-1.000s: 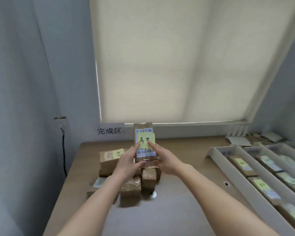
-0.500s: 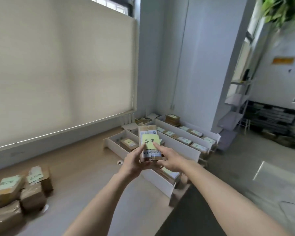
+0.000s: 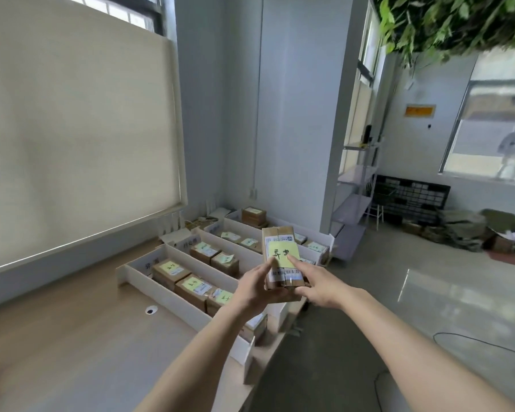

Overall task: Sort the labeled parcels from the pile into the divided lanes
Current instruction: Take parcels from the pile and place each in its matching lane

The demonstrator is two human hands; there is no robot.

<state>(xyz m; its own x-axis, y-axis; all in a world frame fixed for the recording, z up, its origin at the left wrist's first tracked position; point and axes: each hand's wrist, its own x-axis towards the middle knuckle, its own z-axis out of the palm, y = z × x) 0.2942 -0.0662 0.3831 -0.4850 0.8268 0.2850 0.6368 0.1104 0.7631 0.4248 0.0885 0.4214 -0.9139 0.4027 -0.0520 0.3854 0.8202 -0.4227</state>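
I hold a brown cardboard parcel [image 3: 278,236] upright in front of me, its yellow sticky note and barcode label facing me. My left hand [image 3: 254,288] grips its lower left edge and my right hand [image 3: 317,285] grips its lower right, thumbs on the label. The parcel hangs above the near end of the white divided lanes [image 3: 173,295] on the wooden table [image 3: 72,337]. The lanes hold several brown parcels with yellow notes [image 3: 192,285]. The pile is almost out of view at the far left edge.
A window blind [image 3: 72,129] covers the wall behind the table. Past the lanes stands a white shelf unit [image 3: 356,203]. The grey floor [image 3: 414,292] lies to the right, with a black crate and bags along the far wall, a cable on the floor, and leaves hanging overhead.
My view has swung right from the pile to the lanes. Both hands have carried the parcel along and now hold it over the lanes' near end.
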